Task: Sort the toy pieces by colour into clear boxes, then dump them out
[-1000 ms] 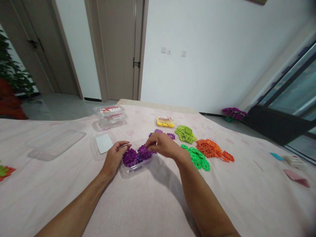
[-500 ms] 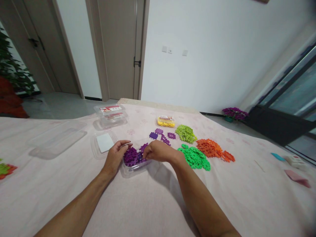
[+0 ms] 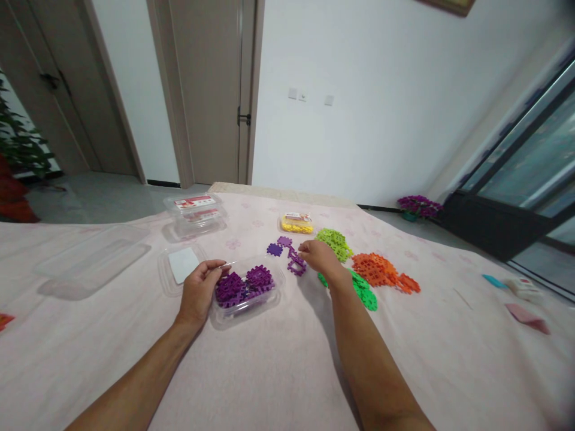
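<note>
A clear plastic box (image 3: 245, 314) holds stacked purple notched building pieces (image 3: 231, 289). My left hand (image 3: 200, 290) grips its left rim, thumb and fingers closed on the edge. To the right of the box, my right hand (image 3: 321, 256) has its fingers pinched together over loose purple pieces on the cloth. A purple piece seems to be at its fingertips, mostly hidden by the hand. Close by lie a purple square piece (image 3: 296, 265), a dark violet piece (image 3: 275, 249) and a lilac piece (image 3: 284, 241).
Piles of lime pieces (image 3: 335, 242), orange pieces (image 3: 377, 269) and green pieces (image 3: 365, 293) lie to the right. Behind is a closed box of yellow pieces (image 3: 297, 224). Leftward are stacked clear boxes (image 3: 196, 215), a lid with white card (image 3: 183, 265) and a large clear container (image 3: 92, 263).
My right hand has left the inside of the box and moved right and away to the loose purple pieces. My left hand stays on the box rim. The view has shifted slightly.
</note>
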A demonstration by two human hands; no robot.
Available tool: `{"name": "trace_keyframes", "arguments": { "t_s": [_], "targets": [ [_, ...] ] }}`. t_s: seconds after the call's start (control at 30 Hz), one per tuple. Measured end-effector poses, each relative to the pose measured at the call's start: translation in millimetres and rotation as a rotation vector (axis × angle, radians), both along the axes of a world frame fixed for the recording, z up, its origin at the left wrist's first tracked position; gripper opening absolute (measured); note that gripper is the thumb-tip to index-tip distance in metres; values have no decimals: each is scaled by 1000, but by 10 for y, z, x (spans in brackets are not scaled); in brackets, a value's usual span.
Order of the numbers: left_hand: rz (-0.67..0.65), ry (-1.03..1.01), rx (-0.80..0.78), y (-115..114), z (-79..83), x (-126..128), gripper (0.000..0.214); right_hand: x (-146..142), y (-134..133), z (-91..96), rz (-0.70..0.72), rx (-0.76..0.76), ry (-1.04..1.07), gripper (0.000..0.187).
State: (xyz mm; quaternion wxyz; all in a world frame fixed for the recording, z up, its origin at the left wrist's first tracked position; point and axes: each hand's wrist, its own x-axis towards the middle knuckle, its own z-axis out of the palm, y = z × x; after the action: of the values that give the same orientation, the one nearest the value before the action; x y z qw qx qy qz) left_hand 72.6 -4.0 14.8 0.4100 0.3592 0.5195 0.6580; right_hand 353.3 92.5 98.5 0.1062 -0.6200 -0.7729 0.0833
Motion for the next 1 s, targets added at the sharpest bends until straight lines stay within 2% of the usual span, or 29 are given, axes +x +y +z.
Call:
{"name": "trace_keyframes", "arguments": {
  "t_s": [0.1,0.2,0.4,0.47,0.53,0.67,0.87,1.0],
  "targets": [
    [22,13,3,2,-22,-11,32,24,39,-147,-77,-117,-114,22],
    [19,13,11,15,-48,-21,32,-7,72,-284,-113,-151,-154,36],
    [17,5,13,28,-49,-25,31,51,124,-420,-144,-142,-58,60],
    [19,5,10,24,-42,-24,32,104,146,-440,-143,-128,-5,59],
    [19,10,7,17,-34,-23,33,150,175,-452,-116,-149,50,47],
    [20,12,6,7,-14,-15,33,148,219,-423,-45,-222,272,18],
    [11,-4,8,12,-10,-7,35,-131,84,-193,99,-303,842,21],
    [5,0,7,17,-19,-15,37,-325,-61,-77,209,-429,1008,23]
  ]
}}
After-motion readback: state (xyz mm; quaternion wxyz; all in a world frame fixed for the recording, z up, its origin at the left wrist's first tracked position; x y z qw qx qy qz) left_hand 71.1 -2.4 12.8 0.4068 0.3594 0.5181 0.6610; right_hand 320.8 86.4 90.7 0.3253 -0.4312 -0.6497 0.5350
